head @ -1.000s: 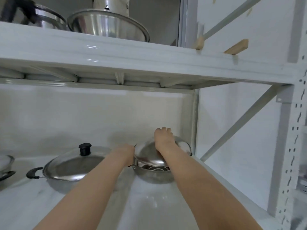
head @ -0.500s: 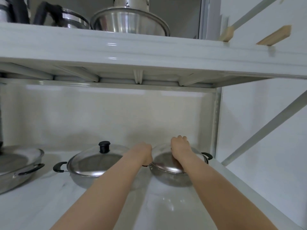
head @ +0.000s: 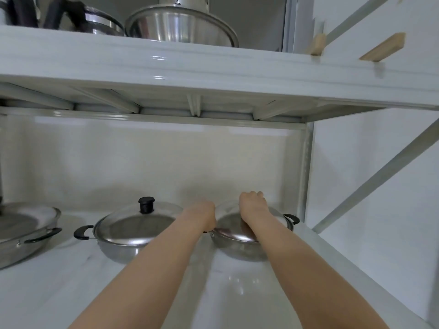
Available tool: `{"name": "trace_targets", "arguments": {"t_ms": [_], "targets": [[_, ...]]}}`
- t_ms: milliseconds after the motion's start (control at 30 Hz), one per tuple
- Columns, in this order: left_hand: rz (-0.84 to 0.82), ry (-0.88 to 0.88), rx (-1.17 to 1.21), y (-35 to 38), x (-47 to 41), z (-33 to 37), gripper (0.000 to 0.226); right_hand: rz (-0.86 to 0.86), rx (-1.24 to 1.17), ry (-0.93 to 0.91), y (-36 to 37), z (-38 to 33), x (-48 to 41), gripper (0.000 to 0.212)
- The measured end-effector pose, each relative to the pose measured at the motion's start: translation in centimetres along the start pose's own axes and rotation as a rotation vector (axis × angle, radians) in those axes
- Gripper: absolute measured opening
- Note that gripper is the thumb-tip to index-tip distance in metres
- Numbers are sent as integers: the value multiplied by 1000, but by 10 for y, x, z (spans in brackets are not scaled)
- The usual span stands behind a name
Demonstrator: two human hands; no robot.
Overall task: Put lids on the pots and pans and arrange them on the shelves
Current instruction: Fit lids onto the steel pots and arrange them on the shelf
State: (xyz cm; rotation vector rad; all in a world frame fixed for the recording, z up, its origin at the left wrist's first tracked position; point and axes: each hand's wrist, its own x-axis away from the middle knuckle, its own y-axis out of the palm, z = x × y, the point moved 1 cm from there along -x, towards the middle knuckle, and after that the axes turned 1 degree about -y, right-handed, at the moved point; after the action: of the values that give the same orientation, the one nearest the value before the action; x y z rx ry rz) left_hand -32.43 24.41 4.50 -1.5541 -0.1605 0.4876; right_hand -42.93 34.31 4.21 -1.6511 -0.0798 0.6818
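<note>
— Why both hands on that pot (head: 237, 245)?

— Your right hand (head: 251, 207) lies over its lid (head: 231, 227), grip closed around what is probably the knob, hidden beneath. Your left hand (head: 202, 216) is at the near handle; whether it grips, I cannot tell. The pot sits far right on the lower shelf (head: 237, 298).

— Materials?

— Polished steel, shallow, round; a domed lid. Its lidded neighbour (head: 129, 236) has a black knob.

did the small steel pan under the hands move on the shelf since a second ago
Yes. The small steel pan has slid back and right, closer to the rear corner post, widening its gap from the black-knobbed lidded pan.
</note>
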Motion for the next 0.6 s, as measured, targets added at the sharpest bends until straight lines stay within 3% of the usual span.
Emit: {"name": "trace_targets", "arguments": {"t_ms": [600], "targets": [[62, -36, 163, -8, 21, 16, 30, -48, 52, 1, -17, -7, 29, 39]]}}
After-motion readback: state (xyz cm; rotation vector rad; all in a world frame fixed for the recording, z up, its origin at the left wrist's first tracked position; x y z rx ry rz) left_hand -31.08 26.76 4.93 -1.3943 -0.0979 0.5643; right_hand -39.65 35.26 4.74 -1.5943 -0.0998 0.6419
